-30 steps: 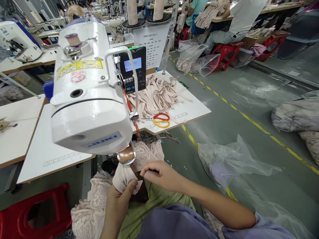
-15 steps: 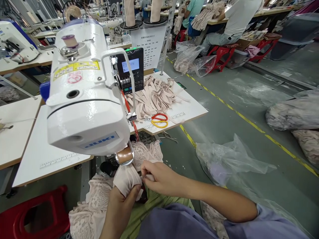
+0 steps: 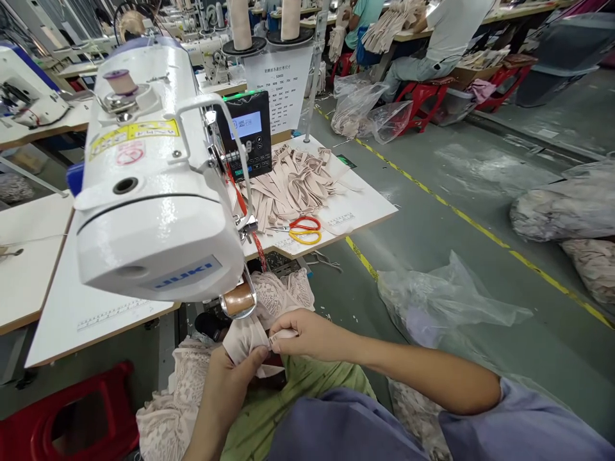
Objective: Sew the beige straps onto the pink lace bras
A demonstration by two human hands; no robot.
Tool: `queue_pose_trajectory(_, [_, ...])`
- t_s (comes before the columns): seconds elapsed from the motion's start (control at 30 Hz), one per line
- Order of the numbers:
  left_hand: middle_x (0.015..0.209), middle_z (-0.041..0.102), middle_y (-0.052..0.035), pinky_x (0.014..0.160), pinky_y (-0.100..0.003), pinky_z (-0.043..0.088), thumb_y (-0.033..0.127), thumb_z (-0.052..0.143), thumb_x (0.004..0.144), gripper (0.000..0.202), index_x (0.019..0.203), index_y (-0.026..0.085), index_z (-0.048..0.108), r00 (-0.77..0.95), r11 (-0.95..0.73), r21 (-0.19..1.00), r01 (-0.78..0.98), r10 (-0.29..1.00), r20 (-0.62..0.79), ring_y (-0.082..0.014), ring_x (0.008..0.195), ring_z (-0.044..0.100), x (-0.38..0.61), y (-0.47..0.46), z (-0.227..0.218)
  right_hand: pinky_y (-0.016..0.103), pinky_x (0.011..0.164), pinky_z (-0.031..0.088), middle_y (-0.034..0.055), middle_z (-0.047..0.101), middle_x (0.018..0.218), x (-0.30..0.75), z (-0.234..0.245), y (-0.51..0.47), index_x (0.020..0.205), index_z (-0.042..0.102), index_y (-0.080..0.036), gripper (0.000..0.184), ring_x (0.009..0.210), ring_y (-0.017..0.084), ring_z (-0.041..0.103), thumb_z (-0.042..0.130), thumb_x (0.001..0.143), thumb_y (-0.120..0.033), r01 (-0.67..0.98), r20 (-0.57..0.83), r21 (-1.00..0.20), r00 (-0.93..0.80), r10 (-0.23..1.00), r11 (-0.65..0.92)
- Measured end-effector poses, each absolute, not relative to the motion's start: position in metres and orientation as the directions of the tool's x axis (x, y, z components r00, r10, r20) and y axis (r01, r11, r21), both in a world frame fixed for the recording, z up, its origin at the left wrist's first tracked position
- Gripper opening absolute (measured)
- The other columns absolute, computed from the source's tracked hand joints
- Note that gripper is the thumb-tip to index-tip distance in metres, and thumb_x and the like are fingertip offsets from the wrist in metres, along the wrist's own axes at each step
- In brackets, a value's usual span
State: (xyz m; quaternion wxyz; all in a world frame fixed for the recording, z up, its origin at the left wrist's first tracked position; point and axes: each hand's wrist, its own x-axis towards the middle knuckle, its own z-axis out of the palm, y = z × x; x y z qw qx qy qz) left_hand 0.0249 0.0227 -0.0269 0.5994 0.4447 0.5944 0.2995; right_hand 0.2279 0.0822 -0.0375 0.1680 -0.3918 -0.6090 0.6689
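Note:
Below the head of a white JUKI sewing machine (image 3: 158, 237), both my hands work on a beige lace bra (image 3: 281, 296). Its lace cups lie just behind the machine's lower end, and a smooth band of it stretches toward me. My left hand (image 3: 233, 374) is closed on this band, thumb on top. Close beside it, my right hand (image 3: 300, 334) pinches a narrow beige end of the fabric, its fingertips almost touching my left thumb. The machine's needle area is hidden behind its head.
Beige straps (image 3: 298, 186) are heaped on the white table (image 3: 369, 205), beside red-and-yellow scissors (image 3: 305, 230). More lace bras (image 3: 185, 378) hang at lower left near a red stool (image 3: 72, 416). Plastic bags (image 3: 432, 307) lie on the floor. A co-worker (image 3: 451, 38) sits at the back.
My right fingertips have come closer to my left thumb and pinch the fabric there. The band in my left hand has turned a little. The view has shifted slightly.

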Motion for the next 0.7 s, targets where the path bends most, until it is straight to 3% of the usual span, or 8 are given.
queue_pose_trajectory(0.13, [0.088, 0.075, -0.0067, 0.08, -0.034, 0.053, 0.04, 0.075, 0.08, 0.035, 0.103, 0.014, 0.073, 0.091, 0.49, 0.871, -0.021, 0.869, -0.486, -0.0236, 0.087, 0.067, 0.026, 0.022, -0.044, 0.022, 0.062, 0.035, -0.0036, 0.055, 0.071, 0.225, -0.045, 0.078, 0.086, 0.07, -0.016, 0.02, 0.067, 0.011, 0.047, 0.07, 0.078, -0.035, 0.092, -0.358, -0.913, -0.644, 0.675, -0.397])
queue_pose_trajectory(0.23, [0.085, 0.074, -0.0069, 0.076, -0.032, 0.053, 0.04, 0.078, 0.075, 0.033, 0.094, 0.013, 0.074, 0.034, 0.491, 0.864, -0.111, 0.871, -0.49, -0.0208, 0.079, 0.067, 0.03, 0.022, -0.05, 0.021, 0.058, 0.034, -0.004, 0.054, 0.069, 0.225, -0.046, 0.076, 0.09, 0.069, -0.016, 0.021, 0.063, 0.01, 0.045, 0.069, 0.08, -0.035, 0.097, -0.397, -0.895, -0.619, 0.678, -0.435])
queue_pose_trajectory(0.33, [0.081, 0.074, -0.0064, 0.073, -0.031, 0.053, 0.039, 0.082, 0.07, 0.035, 0.09, 0.012, 0.075, -0.035, 0.462, 0.872, -0.162, 0.88, -0.473, -0.0195, 0.075, 0.066, 0.036, 0.023, -0.049, 0.021, 0.053, 0.032, -0.0047, 0.052, 0.067, 0.224, -0.041, 0.076, 0.09, 0.069, -0.016, 0.021, 0.06, 0.009, 0.042, 0.067, 0.082, -0.035, 0.176, -0.385, -0.919, -0.596, 0.704, -0.354])
queue_pose_trajectory(0.53, [0.081, 0.075, -0.0068, 0.075, -0.031, 0.053, 0.039, 0.082, 0.069, 0.034, 0.09, 0.013, 0.075, -0.084, 0.419, 0.885, -0.203, 0.893, -0.442, -0.0201, 0.077, 0.067, 0.044, 0.026, -0.04, 0.021, 0.057, 0.031, -0.0036, 0.056, 0.07, 0.219, -0.028, 0.081, 0.081, 0.07, -0.017, 0.014, 0.065, 0.01, 0.047, 0.062, 0.084, -0.029, 0.323, -0.213, -0.946, -0.563, 0.799, -0.024])
queue_pose_trajectory(0.6, [0.091, 0.076, -0.0088, 0.081, -0.035, 0.053, 0.039, 0.08, 0.072, 0.037, 0.099, 0.014, 0.075, -0.082, 0.435, 0.879, -0.193, 0.886, -0.457, -0.0239, 0.086, 0.068, 0.038, 0.024, -0.04, 0.021, 0.056, 0.031, -0.0046, 0.053, 0.065, 0.219, -0.025, 0.087, 0.079, 0.069, -0.017, 0.011, 0.061, 0.009, 0.044, 0.062, 0.081, -0.025, 0.331, -0.224, -0.944, -0.587, 0.778, -0.022])
queue_pose_trajectory(0.7, [0.102, 0.076, -0.0111, 0.089, -0.041, 0.052, 0.047, 0.081, 0.068, 0.043, 0.1, 0.018, 0.076, -0.157, 0.384, 0.882, -0.273, 0.887, -0.435, -0.0313, 0.101, 0.067, 0.023, 0.014, -0.049, 0.022, 0.054, 0.031, -0.0058, 0.051, 0.062, 0.219, -0.019, 0.1, 0.083, 0.07, -0.017, 0.015, 0.056, 0.009, 0.041, 0.068, 0.075, -0.029, 0.252, -0.297, -0.953, -0.653, 0.696, -0.171])
